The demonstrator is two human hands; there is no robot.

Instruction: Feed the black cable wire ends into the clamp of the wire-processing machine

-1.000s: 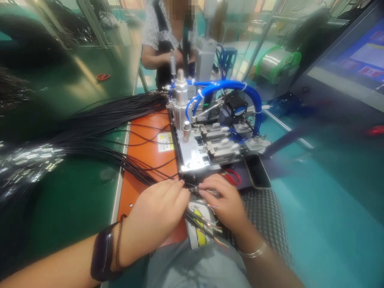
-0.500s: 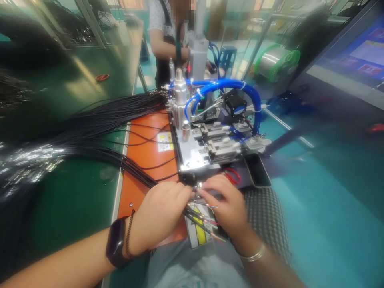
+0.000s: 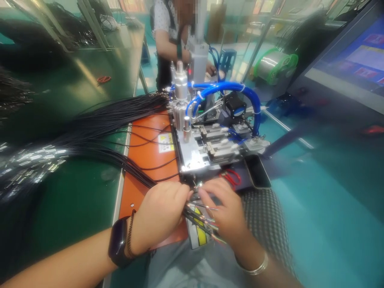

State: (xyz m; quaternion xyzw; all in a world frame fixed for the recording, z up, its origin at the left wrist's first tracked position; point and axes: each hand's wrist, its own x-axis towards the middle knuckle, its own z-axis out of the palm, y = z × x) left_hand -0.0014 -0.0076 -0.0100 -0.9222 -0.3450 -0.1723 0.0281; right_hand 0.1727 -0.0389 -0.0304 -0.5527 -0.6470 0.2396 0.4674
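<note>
On the green worktop [image 3: 60, 188], black wires [image 3: 120, 158] fan across an orange mat [image 3: 153, 150] towards a pneumatic fixture [image 3: 192, 156]. The left hand [image 3: 159, 216] is closed around them; the half-open right hand [image 3: 222, 208] touches their stripped ends [image 3: 204, 219], though any grip is unclear. A tug could snag or bend them.

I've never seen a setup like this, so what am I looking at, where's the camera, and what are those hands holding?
This is one view, from a camera worn on the head, looking down at a person's own hands at a workbench. The left hand grips a bunch of thin black wires, and the right hand has its fingers at their bare-tipped ends. Ahead stands a bench-top pneumatic fixture, with a silver cylinder and blue air tubing, on an orange mat. Long bundles of black wire lie across the green bench top. A co-worker stands beyond.
</note>
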